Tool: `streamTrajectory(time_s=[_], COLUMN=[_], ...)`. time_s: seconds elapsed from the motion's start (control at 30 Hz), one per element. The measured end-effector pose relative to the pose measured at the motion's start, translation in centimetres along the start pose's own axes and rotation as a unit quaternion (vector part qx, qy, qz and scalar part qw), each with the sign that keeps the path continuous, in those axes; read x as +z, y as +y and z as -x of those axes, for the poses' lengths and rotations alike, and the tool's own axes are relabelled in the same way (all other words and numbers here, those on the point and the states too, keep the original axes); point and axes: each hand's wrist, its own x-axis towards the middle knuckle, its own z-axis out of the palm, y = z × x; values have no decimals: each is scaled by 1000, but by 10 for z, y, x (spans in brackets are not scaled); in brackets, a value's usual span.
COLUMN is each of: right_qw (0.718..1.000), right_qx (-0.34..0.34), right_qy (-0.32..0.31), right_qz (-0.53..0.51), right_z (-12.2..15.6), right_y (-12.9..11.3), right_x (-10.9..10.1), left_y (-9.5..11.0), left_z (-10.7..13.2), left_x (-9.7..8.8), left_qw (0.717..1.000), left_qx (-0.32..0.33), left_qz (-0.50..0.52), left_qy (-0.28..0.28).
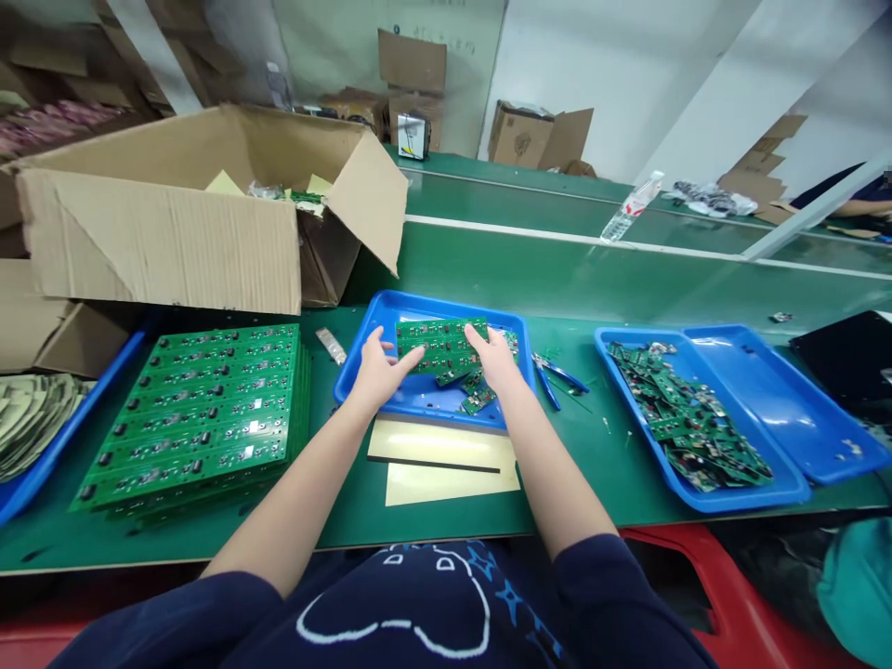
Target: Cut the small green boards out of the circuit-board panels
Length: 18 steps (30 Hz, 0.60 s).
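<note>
Right hand (498, 358): pinching the green circuit panel (438, 346) by its right end, thumb lying on top.
Left hand (377, 373): holding fingers and thumb well apart, the thumb overlapping the panel's lower left corner; whether it is touching, I cannot tell.
Blue tray (418, 398): sitting beneath the panel, holding loose boards (479, 400).
Pliers (548, 386): lying just right of the tray.
Panel stack (202, 409): standing on the green bench (599, 451), to the left.
Filled tray (767, 498): holding heaped boards (697, 418), well right.
</note>
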Motion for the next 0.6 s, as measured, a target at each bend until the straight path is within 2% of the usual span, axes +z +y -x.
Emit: streamTrajectory(time_s=[0.07,0.17,0.3,0.43,0.6], right_qw=[999,998,999,991,970], right_qx=[21,37,13,19,-41], right_qy=[9,-7,18,45,75], right_qz=[-27,-51,38,123,226], right_z=[4,11,14,15,16], right_y=[4,8,8,10,12], right_x=[4,10,11,10,11], left_y=[1,4,5,0,-2], left_z=[-3,-7,-12,-15,-13], left_x=[6,11,14,19,24], left_qw=[997,998,1000,999,996], left_qx=[-56,-36,-14,4,-3], left_qz=[50,37,-2,-36,-82], left_qy=[-15,-20,8,28,19])
